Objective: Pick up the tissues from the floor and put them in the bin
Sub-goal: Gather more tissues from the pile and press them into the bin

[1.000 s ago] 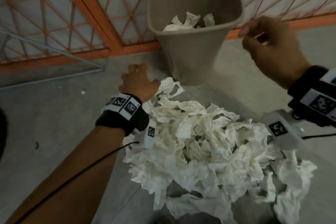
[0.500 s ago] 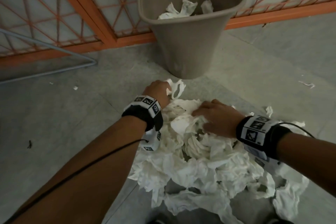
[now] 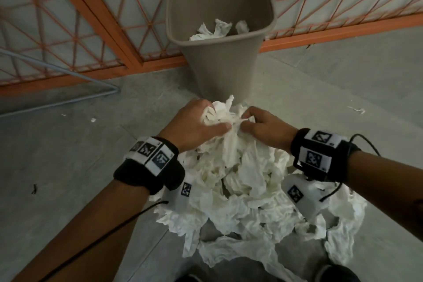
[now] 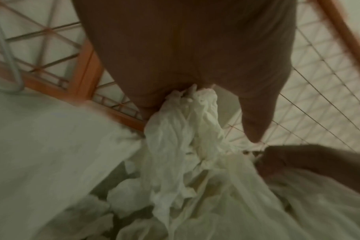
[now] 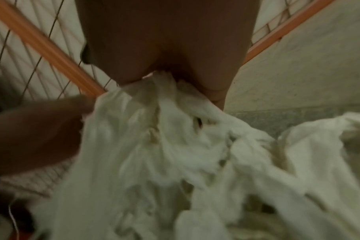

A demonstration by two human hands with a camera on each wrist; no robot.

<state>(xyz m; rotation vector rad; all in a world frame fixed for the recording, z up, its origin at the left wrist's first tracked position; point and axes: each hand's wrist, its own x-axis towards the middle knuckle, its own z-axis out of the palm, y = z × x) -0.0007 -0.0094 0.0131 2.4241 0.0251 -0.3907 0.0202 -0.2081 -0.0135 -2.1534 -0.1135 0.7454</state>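
Observation:
A large heap of crumpled white tissues [image 3: 240,190] lies on the grey floor in front of a tall beige bin [image 3: 219,36] that holds a few tissues [image 3: 217,30]. My left hand [image 3: 201,123] grips a bunch of tissues [image 3: 223,112] at the heap's far end, and my right hand [image 3: 258,126] grips the same bunch from the right. The bunch is lifted a little, with tissues trailing down to the heap. In the wrist views the tissues [image 4: 185,129] hang from my left hand's curled fingers and the tissues [image 5: 164,113] from my right hand's.
An orange metal fence [image 3: 96,14] with mesh runs behind the bin. A grey metal rod [image 3: 68,75] lies on the floor at the left. Small tissue scraps [image 3: 356,110] lie on the floor at the right and left.
My right hand came down from beside the bin to the heap. Both hands have since closed on a bunch of tissues at the heap's far end and lifted it slightly.

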